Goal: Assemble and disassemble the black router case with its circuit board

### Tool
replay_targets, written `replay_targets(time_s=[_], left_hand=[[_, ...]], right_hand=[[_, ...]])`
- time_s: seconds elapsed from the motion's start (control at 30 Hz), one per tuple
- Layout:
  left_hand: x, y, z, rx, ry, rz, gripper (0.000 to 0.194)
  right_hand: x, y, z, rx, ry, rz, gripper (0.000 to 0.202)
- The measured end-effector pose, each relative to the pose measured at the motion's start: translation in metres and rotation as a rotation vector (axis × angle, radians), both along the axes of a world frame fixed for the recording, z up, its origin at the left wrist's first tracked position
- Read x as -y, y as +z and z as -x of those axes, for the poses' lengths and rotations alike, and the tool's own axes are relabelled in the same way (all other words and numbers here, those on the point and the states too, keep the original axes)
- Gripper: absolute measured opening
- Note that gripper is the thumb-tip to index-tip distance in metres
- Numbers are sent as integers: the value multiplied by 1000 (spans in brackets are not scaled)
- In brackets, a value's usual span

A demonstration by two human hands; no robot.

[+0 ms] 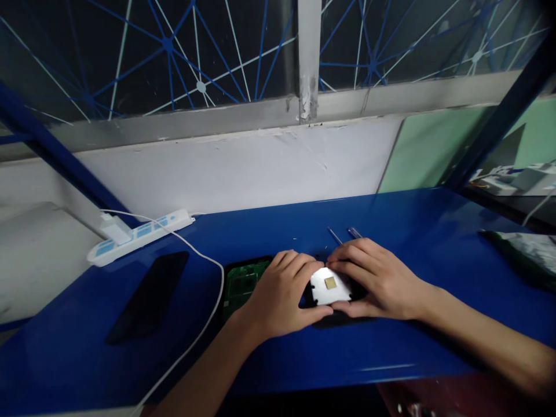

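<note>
Between my two hands is a silvery metal plate [321,294] with a small tan square pad [330,282] on it and notches at its edge. My left hand [284,295] grips the plate's left side, fingers at the far edge and thumb at the near edge. On the right side, my right hand [376,281] holds it the same way. Beneath the plate lies a dark casing [324,320], mostly covered by my hands. Just left of my left hand sits a green circuit board [243,281] in a black housing, partly hidden by that hand.
Two thin screwdriver-like tools [334,236] lie beyond my right hand. A black phone-like slab [150,295] rests on the blue table [278,231] at left. Behind it is a white power strip [143,234]; its white cable [219,289] crosses the table. A silvery bag [525,255] lies far right.
</note>
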State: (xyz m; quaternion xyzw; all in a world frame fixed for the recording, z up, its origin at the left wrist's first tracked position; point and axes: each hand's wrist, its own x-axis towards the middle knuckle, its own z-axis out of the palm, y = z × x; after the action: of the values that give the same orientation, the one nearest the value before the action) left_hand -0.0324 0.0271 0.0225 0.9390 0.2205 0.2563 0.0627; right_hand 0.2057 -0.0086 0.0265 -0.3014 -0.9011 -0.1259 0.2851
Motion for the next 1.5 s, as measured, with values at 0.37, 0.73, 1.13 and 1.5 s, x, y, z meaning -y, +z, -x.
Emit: replay_targets(time_s=[0.37, 0.73, 1.13, 1.5], left_hand=[[-5, -2, 7, 148, 2, -185, 45], [-7, -4, 10, 178, 23, -259, 49], [-7, 0, 12, 167, 55, -216, 50], [-8, 2, 15, 162, 70, -176, 52]], right_hand=[[-1, 0, 5, -6, -37, 58, 55], [-5, -3, -4, -10, -47, 62, 61], [-8, -6, -10, -131, -58, 107, 59], [-6, -9, -9, -183, -108, 128, 55]])
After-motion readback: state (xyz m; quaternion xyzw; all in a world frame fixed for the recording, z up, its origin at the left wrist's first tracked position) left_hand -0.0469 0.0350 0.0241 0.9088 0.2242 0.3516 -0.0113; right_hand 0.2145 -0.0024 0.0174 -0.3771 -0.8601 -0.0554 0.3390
